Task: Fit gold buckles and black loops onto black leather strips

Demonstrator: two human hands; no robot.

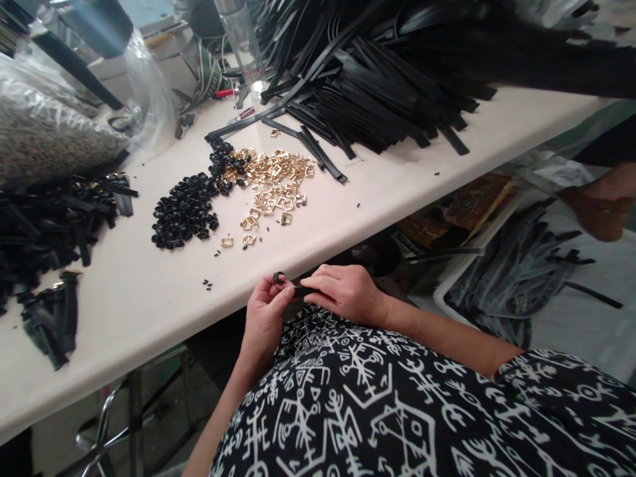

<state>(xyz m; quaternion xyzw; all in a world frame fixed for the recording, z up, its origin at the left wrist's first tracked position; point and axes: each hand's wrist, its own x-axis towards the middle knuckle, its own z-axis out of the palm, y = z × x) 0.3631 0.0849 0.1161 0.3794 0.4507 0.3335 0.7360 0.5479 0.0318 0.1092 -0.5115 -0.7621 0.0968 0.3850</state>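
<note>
Just off the table's front edge, my left hand [267, 306] is closed, its fingertips pinching the end of a short black strap [304, 290]. A small black loop [279, 277] sits at those same fingertips. My right hand [348, 291] grips the other part of the strap, fingers pressed together over it. On the table lie a pile of black loops [183, 211] and, to its right, a heap of gold-coloured buckles [278, 173]. Whether the loop is around the strap is too small to tell.
Long black straps [377, 99] cover the back of the white table [318, 228]. Finished-looking black pieces [54, 225] are heaped at the left, near a clear bag [149, 93]. A white bin [447, 291] with straps stands at right, near another person's foot [599, 202].
</note>
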